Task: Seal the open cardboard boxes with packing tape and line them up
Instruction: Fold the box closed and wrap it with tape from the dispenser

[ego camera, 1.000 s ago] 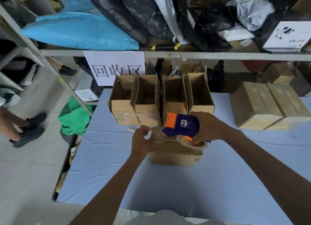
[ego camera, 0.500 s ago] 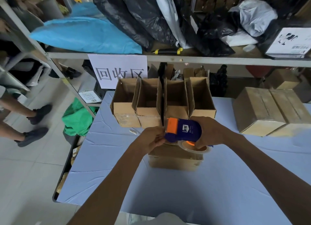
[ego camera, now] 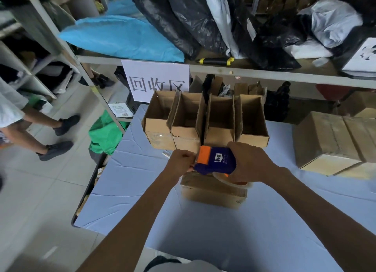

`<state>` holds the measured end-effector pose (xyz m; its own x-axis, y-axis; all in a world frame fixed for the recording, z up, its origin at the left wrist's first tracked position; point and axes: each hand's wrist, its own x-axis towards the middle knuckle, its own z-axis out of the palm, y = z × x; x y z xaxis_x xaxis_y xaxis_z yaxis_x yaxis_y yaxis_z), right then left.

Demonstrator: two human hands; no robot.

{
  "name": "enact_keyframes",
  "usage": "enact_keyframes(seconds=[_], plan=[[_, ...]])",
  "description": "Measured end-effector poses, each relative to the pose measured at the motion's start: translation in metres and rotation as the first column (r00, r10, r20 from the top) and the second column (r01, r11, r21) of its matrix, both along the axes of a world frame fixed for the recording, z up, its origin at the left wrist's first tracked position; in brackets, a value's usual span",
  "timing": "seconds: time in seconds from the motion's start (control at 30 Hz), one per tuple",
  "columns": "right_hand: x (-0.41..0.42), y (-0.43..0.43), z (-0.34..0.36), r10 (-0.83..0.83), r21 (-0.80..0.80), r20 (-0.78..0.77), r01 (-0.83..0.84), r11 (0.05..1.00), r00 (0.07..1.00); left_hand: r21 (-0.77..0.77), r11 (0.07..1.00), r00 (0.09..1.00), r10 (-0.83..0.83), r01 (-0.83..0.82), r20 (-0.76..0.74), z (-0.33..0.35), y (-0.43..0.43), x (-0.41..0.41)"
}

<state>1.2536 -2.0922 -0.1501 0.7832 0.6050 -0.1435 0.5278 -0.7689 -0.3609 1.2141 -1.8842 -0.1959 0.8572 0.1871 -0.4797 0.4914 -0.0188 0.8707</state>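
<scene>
Corrugated cardboard box [ego camera: 213, 192], brown, flaps folded down, sitting on the blue-covered table [ego camera: 223, 241] directly below both hands and just in front of a row of four open boxes [ego camera: 205, 121] with flaps standing upright; likely light and stiff along its edges, though the closed flaps probably give at the centre seam under pressure, so best steadied by the side walls or pressed flat beside the seam; tape dispenser [ego camera: 215, 162], blue body with orange end, hard plastic, held above the box's top; right hand [ego camera: 250, 162] wrapped round the dispenser's body, fingers curled firmly on it; left hand [ego camera: 181, 162] at the orange end, fingertips drawn together as if pinching the free tape end, though the tape itself is too thin and clear to confirm; tape roll [ego camera: 232, 179] partly visible beneath the dispenser, touching or just over the box; tape presumably sticky and prone to folding on itself, so better kept taut; two sealed boxes [ego camera: 335, 143] side by side at the table's right, well apart from the work.
</scene>
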Motion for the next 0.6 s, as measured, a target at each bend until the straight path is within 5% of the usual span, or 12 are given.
enact_keyframes(seconds=[0.2,0.47,0.6], plan=[[-0.008,0.008,-0.004,0.038,0.04,0.074,-0.041,0.998,0.997,0.052,0.998,0.999,-0.026,0.028,-0.041,-0.008,0.006,-0.001],[-0.004,0.011,0.007,0.058,0.056,-0.005,-0.057,0.997,0.998,0.429,0.902,0.994,-0.091,0.056,0.063,-0.018,0.02,-0.004],[-0.004,-0.005,0.009,0.022,0.015,0.056,-0.023,1.0,0.998,0.253,0.967,1.0,-0.015,0.011,0.012,-0.021,0.062,-0.007]])
